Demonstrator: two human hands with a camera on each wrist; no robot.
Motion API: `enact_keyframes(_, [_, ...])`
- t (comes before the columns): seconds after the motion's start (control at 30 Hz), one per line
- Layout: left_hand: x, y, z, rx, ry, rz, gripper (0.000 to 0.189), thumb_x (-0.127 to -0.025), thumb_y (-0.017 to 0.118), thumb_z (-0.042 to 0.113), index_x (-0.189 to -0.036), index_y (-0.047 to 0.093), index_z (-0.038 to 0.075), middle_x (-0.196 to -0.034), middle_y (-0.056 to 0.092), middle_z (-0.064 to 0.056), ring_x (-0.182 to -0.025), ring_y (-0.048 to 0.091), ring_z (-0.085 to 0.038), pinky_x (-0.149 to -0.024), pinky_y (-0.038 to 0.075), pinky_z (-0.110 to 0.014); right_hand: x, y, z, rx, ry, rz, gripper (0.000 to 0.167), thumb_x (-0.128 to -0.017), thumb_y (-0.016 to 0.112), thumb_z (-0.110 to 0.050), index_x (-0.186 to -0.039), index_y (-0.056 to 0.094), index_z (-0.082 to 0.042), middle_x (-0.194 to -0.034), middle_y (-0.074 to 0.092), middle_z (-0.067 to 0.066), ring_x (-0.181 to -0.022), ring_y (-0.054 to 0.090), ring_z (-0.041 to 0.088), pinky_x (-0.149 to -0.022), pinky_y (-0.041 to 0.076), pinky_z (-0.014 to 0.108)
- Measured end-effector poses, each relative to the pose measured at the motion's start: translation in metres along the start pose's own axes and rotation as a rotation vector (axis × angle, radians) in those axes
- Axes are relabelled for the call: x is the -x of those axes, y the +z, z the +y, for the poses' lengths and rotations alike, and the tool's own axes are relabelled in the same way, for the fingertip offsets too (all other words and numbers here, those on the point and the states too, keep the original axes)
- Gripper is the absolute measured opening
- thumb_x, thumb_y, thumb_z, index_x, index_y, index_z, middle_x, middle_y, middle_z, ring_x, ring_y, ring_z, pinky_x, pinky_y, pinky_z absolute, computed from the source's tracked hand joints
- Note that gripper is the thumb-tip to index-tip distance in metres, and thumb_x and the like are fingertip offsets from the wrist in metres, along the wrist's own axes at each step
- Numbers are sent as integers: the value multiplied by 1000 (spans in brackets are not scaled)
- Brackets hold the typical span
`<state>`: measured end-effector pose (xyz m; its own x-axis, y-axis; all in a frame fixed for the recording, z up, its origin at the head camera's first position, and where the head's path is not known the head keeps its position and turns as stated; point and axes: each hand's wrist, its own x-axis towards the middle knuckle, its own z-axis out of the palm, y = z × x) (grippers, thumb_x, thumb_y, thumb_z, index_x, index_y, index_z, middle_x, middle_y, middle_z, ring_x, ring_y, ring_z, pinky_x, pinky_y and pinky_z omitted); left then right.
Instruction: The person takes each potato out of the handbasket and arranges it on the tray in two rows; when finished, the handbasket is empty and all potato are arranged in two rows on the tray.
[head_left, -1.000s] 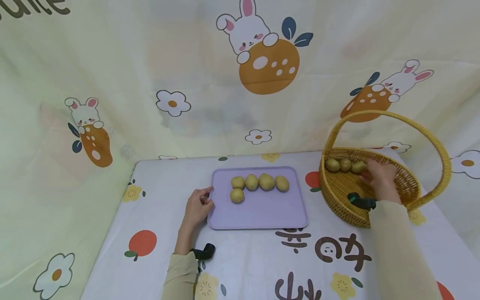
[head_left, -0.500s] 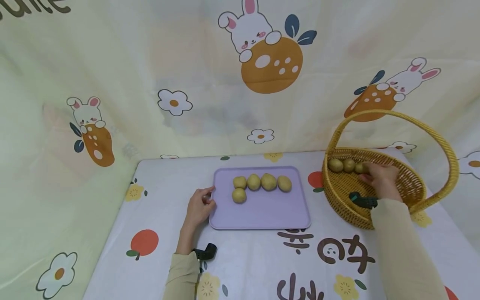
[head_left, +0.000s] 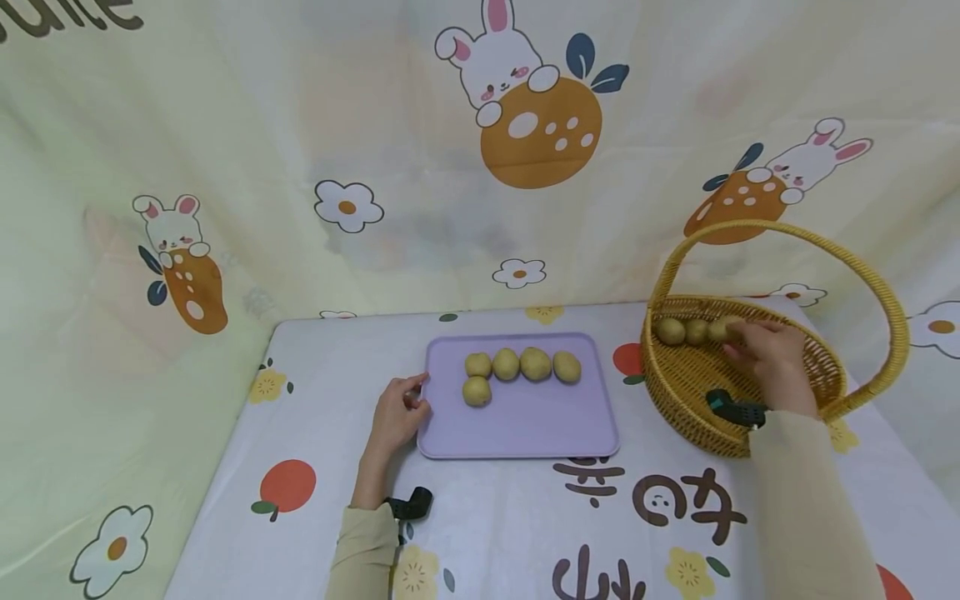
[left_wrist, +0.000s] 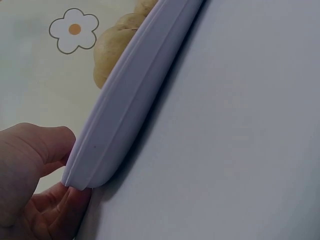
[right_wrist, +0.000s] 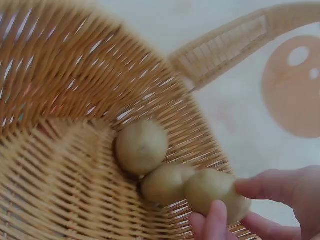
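In the head view my right hand (head_left: 776, 354) is inside the wicker basket (head_left: 675, 412), at its back wall. Thumb and fingers pinch a potato (right_wrist: 212, 192), the rightmost of three in a row in the head view. The other two potatoes, the middle one (right_wrist: 167, 184) and the end one (right_wrist: 142, 146), lie against the basket's wall. My left hand (head_left: 397, 412) grips the left edge of the purple tray (head_left: 540, 425); thumb and fingers meet its rim (left_wrist: 120, 95) in the left wrist view. Several potatoes (head_left: 536, 364) sit on the tray, most in a back row.
The basket's tall arched handle (head_left: 862, 275) rises over my right forearm. A patterned cloth (head_left: 495, 525) covers the table, and a printed curtain (head_left: 420, 275) hangs behind it. Black straps with small devices (head_left: 411, 505) are on both wrists.
My right hand shifts slightly, and the pinched potato appears a little higher than before. The left hand and the potatoes on the tray stay in place.
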<state>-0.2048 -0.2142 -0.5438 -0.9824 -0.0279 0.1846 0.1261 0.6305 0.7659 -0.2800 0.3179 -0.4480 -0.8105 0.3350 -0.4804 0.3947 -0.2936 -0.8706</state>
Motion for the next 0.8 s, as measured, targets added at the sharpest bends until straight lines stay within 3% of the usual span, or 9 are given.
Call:
enact_keyframes(0.1, [0,0,0,-1,-12,-6,50,-78,64,1,-127,65,1,-101,61,-16,-76,58,-20,-70,45,-32,7,0,-4,-11,-33,-69,15,-87,69,-4,-97,61,-13,-73,65,-6,-65,66,11,-61,56,27])
enact_keyframes(0.23, [1,0,1,-8,-22,-7,50,-78,64,2,-128,64,2,-102,61,-16,-76,57,-19,-70,45,-32,17,1,-9,-17,-51,-143,24,-87,71,-7,-107,57,-11,-78,67,-4,-70,67,12,-65,56,27])
enact_keyframes(0.4, [1,1,0,-17,-9,1,49,-78,65,2,-127,65,1,-101,61,-15,-75,57,-19,-69,45,-31,29,4,-12,3,-63,-171,41,-87,73,-11,-121,51,-12,-83,64,-5,-74,68,13,-68,56,26])
enact_keyframes(0.53, [1,1,-2,-20,-9,2,49,-78,64,2,-128,65,2,-101,61,-15,-75,57,-18,-70,45,-31,38,7,-12,8,-86,-194,33,-85,75,-12,-114,57,-13,-84,65,-5,-74,70,14,-67,56,26])
enact_keyframes(0.8, [-1,3,-4,-24,-25,-7,50,-79,65,3,-129,64,3,-102,60,-14,-76,57,-18,-71,44,-32,53,21,-2,-49,-149,-351,18,-88,71,-6,-103,66,-15,-86,70,-2,-73,71,15,-64,56,26])
